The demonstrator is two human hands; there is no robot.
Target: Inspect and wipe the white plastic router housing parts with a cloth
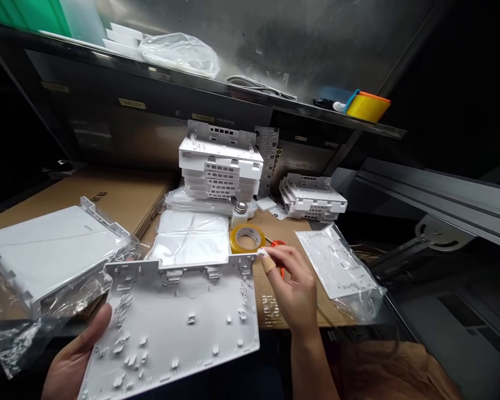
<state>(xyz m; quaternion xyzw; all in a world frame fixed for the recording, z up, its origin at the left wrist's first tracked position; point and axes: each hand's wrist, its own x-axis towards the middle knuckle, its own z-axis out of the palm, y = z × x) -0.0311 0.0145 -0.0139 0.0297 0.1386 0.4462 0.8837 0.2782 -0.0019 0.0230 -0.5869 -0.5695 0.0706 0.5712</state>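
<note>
A white plastic housing panel (179, 328) is tilted in front of me, its inner side with clips and posts facing up. My left hand (77, 355) grips its left edge, thumb on top and the other fingers hidden beneath. At the panel's upper right corner, my right hand (294, 283) pinches a small white wad (261, 253), perhaps cloth or tissue, against the rim. A beige wrap covers the tip of that thumb. Just beyond the corner lie a roll of yellowish tape (247, 239) and an orange-handled tool (280, 244), partly hidden by my fingers.
Stacked white housings (220, 172) stand behind, with a smaller stack (314, 197) to the right. A bagged panel (337, 264) lies right; a white cover (58, 239) in plastic lies left. Folded bags (191, 233) and a metal-lidded bottle (239, 211) sit between. A shelf (150, 69) runs above.
</note>
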